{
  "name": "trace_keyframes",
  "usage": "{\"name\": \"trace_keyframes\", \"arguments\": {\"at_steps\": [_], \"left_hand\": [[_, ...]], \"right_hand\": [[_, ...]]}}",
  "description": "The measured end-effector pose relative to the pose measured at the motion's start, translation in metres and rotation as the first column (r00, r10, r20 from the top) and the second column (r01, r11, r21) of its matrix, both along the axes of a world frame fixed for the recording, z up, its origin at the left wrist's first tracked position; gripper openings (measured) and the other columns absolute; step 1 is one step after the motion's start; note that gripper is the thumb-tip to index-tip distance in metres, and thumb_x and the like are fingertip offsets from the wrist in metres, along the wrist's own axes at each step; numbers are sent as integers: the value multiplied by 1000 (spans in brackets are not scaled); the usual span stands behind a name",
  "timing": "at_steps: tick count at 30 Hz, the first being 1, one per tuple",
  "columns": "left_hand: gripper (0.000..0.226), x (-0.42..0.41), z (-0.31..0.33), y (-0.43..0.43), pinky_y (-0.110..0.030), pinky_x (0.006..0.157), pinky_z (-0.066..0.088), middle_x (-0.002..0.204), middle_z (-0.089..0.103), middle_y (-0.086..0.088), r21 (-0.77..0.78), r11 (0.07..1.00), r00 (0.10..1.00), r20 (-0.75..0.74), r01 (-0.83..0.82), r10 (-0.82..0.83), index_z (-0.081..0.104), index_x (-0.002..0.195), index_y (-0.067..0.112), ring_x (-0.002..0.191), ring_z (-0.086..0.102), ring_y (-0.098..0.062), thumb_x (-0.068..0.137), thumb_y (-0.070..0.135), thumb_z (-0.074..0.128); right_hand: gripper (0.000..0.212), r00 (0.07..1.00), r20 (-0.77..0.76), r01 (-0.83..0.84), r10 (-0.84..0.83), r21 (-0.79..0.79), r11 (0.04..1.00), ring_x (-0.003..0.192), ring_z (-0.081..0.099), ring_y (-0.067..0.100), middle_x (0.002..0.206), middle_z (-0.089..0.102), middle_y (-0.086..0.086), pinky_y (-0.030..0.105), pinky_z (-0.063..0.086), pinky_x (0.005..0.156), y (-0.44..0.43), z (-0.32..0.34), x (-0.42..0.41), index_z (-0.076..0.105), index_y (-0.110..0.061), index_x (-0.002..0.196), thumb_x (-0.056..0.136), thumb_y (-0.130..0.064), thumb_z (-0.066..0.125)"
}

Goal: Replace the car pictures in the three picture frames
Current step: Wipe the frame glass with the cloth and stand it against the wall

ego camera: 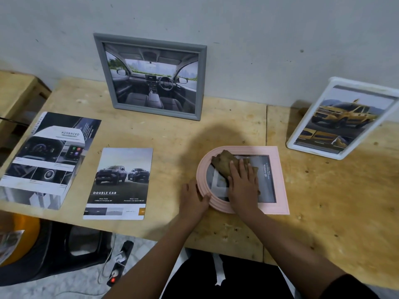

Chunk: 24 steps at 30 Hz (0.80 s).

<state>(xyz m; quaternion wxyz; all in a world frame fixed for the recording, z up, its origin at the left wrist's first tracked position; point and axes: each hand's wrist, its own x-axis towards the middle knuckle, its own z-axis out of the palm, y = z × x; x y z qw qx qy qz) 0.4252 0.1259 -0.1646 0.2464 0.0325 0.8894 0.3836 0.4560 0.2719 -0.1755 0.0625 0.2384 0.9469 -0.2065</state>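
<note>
Plywood table (323,190), pushed against a pale wall.

Grey frame (151,44): leans on the wall at the back and holds a car-interior print. Nothing but the lean holds it up, so a jolt to the table could slide its foot forward and drop it flat.

Large brochure sheet (47,160): lies loose at far left, its near side close to the table's front edge. A brushing forearm could sweep it to the floor.

White frame (315,151): stands tilted at far right and holds a yellow-car print. Same tipping risk as the grey one.

Pink frame (279,180): lies flat near the front edge, arched end to the left. A grey print with sideways lettering shows through the opening. Judged step: wiping the pane.

Risks here:
- Hard downward pressure could crack the pane or push it loose.
- A long wiping stroke could skid the frame toward the edge.

"Double Cab" sheet (118,182): lies loose between the brochure and the pink frame, well apart from both hands.

Cloth (224,164): brownish and crumpled, on the pane. If it carries grit it could scratch the surface, but I cannot tell from here.

Right hand (243,184): flat, fingers straight, pressing on the cloth.

Left hand (193,199): loosely spread against the arched rim, thumb laid on it, bracing. If the brace slips, the frame moves.
</note>
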Motion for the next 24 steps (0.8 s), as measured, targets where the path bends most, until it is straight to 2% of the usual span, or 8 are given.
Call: {"name": "trace_keyframes", "arguments": {"at_steps": [6,9,11,14,17,20,22,24], "left_hand": [[42,0,0,1,-36,92,42,119,43,-12,-11,1000,1000,-12,10,-10,42,119,8,110,43,-26,84,20,62],[39,-1,0,1,-36,89,42,116,44,-12,-14,1000,1000,-26,14,-14,44,116,7,108,42,-25,84,20,63],[39,-1,0,1,-35,87,41,116,45,-11,-5,1000,1000,-24,15,-15,44,116,8,108,42,-24,84,20,63],[39,-1,1,0,-32,83,39,116,44,-11,17,1000,1000,-20,11,-11,44,117,8,107,42,-23,84,20,63],[40,-1,1,-1,-30,81,39,115,42,-10,25,1000,1000,-26,13,-13,44,118,9,105,43,-23,84,20,63],[40,0,1,-2,-30,82,41,114,41,-8,36,999,999,-33,10,-9,43,117,11,103,46,-22,84,22,63],[40,0,0,-1,-29,81,41,115,40,-7,43,999,1000,-23,6,-5,43,117,12,101,46,-20,84,23,63],[40,0,0,-1,-27,79,40,115,40,-6,40,999,1000,-11,3,-3,42,117,13,100,46,-18,84,23,63]], "right_hand": [[62,990,54,-137,133,83,987,139,25,42,149,32,21,56,23,109,-12,9,-7,37,-30,142,86,-14,57],[69,971,78,-238,227,171,956,118,52,47,127,56,25,60,45,86,-15,7,-9,55,-30,129,66,-21,80],[69,950,116,-309,290,217,926,105,61,45,115,64,24,57,51,73,-15,11,-9,63,-29,120,54,-27,87],[60,904,130,-427,407,229,875,102,63,45,112,66,22,56,52,69,-7,15,-9,67,-27,114,56,-25,84],[46,859,95,-512,503,189,838,108,59,45,118,63,20,56,51,74,5,22,-9,67,-27,114,68,-24,62],[45,809,137,-587,572,113,802,132,39,40,142,46,16,55,39,97,20,30,-9,57,-29,128,83,-21,54],[44,778,107,-628,620,87,773,133,38,39,141,46,15,55,38,100,29,36,-8,58,-29,127,86,-23,44],[46,750,106,-661,653,86,745,137,33,36,144,43,14,52,33,106,38,38,-7,56,-29,129,87,-16,42]]}}
